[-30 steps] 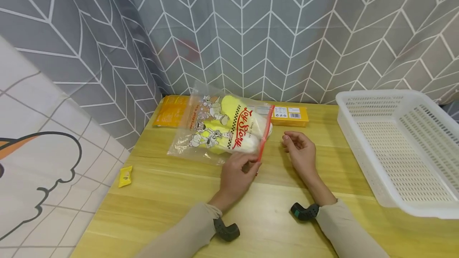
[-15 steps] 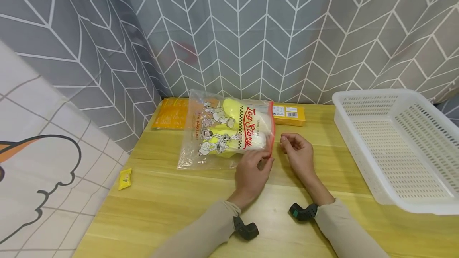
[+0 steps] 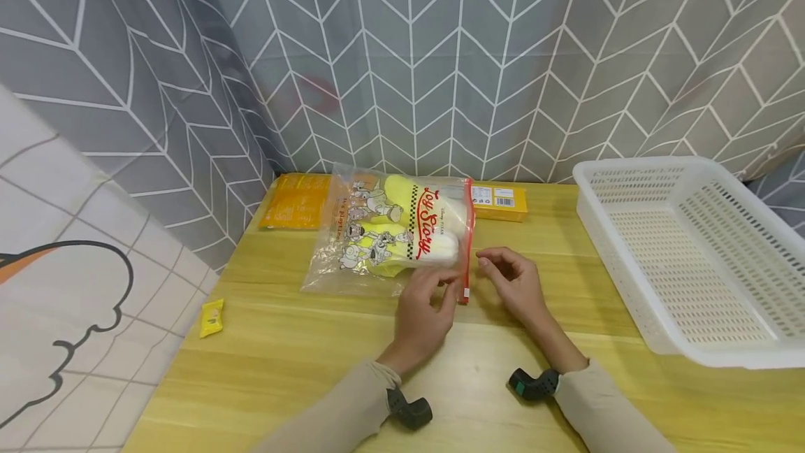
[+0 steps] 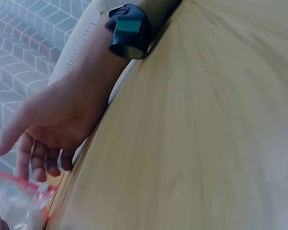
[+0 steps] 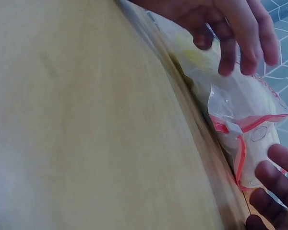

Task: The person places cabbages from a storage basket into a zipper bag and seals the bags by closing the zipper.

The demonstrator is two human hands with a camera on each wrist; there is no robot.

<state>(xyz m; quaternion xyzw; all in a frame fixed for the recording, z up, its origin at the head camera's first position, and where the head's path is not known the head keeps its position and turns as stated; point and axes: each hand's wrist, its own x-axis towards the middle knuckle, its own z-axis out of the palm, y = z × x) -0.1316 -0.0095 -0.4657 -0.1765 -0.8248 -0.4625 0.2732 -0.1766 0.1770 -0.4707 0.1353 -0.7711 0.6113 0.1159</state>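
A clear zip bag [image 3: 434, 229] with a red slider edge and "Toy Story" print lies on the wooden table, yellow and white items showing through it. My left hand [image 3: 423, 313] is at the bag's near right corner, fingers loosely bent. In the right wrist view, this left hand [image 5: 221, 24] hangs over the bag with nothing between its fingertips. The white slider [image 3: 466, 293] shows at the corner of the red edge. My right hand [image 3: 514, 285] is just right of that edge, fingers relaxed and holding nothing; the left wrist view shows the same right hand [image 4: 57, 120].
Behind the bag lie an orange packet [image 3: 294, 201] and an orange box [image 3: 503, 203] with a barcode label. A white plastic basket [image 3: 619, 285] stands on the right. A small yellow wrapped packet [image 3: 212, 318] lies near the left table edge. Patterned curtain [image 3: 409, 54] hangs behind.
The bag has turned so its red edge runs straighter toward me. My left hand has come off the bag's corner, uncovering the slider. The right hand has barely moved.
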